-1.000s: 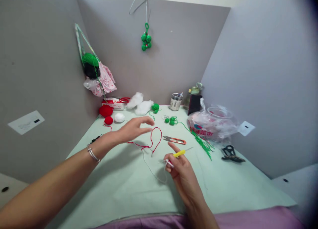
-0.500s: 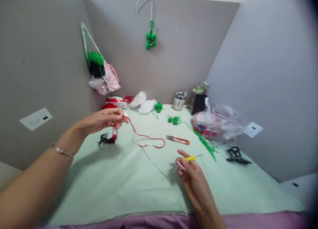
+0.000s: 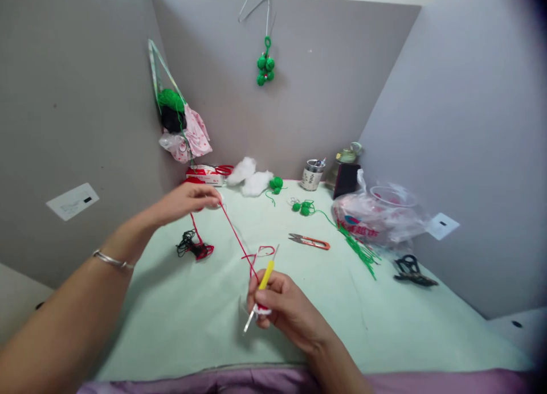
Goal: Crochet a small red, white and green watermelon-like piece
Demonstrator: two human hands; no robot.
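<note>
My left hand [image 3: 192, 203] is raised over the left of the table, its fingers pinched on red yarn [image 3: 235, 232]. The strand runs taut from there down to my right hand [image 3: 284, 306]. In that right hand I grip a crochet hook [image 3: 266, 274] with a yellow handle, its thin tip pointing up and away. The same fingers hold a small red and white crocheted piece [image 3: 262, 310], mostly covered by them. A loose loop of red yarn lies behind the hook. Below my left hand sits a tangle of black and red yarn [image 3: 195, 249].
Orange-handled thread snips [image 3: 309, 241] lie mid-table. Behind are white stuffing [image 3: 256, 183], green crocheted balls [image 3: 303, 208] and a pen tin [image 3: 313, 175]. To the right are a plastic bag [image 3: 371, 214], green strands [image 3: 359, 250] and a black claw clip [image 3: 412, 270]. A yarn bag [image 3: 194, 132] hangs at left.
My right hand has moved left with the hook, which has swung from pointing right to pointing upward. The red yarn between my hands has gone from slack to taut.
</note>
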